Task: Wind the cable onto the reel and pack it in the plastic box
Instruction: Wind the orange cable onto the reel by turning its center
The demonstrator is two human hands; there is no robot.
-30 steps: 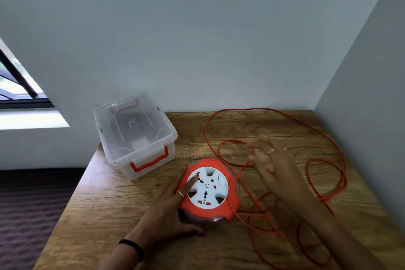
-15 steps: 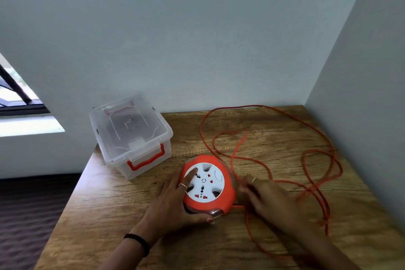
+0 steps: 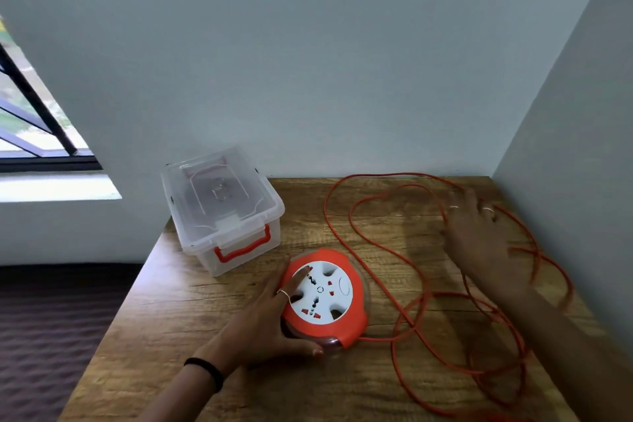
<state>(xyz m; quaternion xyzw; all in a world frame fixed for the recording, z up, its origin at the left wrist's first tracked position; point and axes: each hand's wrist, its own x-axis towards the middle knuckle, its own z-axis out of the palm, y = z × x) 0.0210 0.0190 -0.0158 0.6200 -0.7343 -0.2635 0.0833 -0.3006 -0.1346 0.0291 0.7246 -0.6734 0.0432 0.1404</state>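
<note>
A round orange-and-white plastic cable reel (image 3: 323, 298) is seen lying flat, socket face up, near the middle of a brown wood-grain table (image 3: 164, 325). It is steadied by the left hand (image 3: 270, 322), which is placed against the reel's 8 o'clock side: the fingers are laid across the white face and the thumb is curved round the lower rim. From the reel's 4 o'clock edge a thin orange cable (image 3: 394, 264) is led out and is spread in loose, overlapping loops over the whole right half of the table, from 12 o'clock round to 5 o'clock of the reel. The right hand (image 3: 479, 236), blurred, is held with fingers spread wide above those loops at about 2 o'clock of the reel, well apart from it; whether any strand is caught by it cannot be told. A clear plastic storage box with a closed lid and an orange handle (image 3: 222, 209) is set at the reel's 11 o'clock, just beside it, near the table's far left corner.
</note>
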